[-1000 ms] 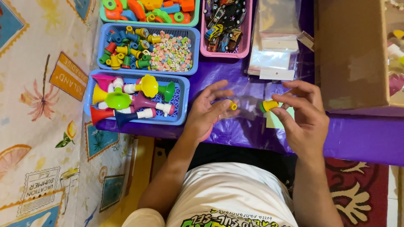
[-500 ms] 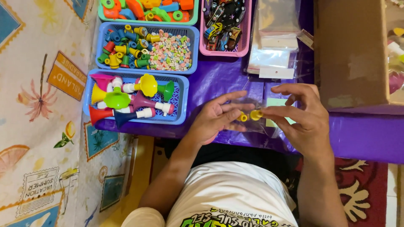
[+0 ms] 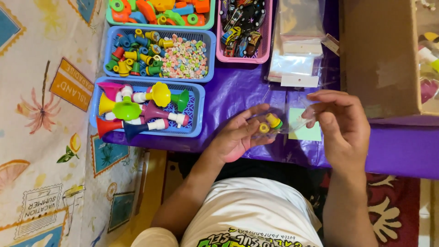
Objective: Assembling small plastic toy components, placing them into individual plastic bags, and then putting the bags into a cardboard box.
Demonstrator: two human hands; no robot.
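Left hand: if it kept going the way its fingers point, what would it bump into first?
The left hand points right, so it would probably first meet the small yellow toys in the clear bag at its fingertips, with the right hand beyond.

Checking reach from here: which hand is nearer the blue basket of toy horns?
Left. The left hand lies just right of the blue basket of toy horns, almost at its rim; the right hand is farther right, beyond the small plastic bag.
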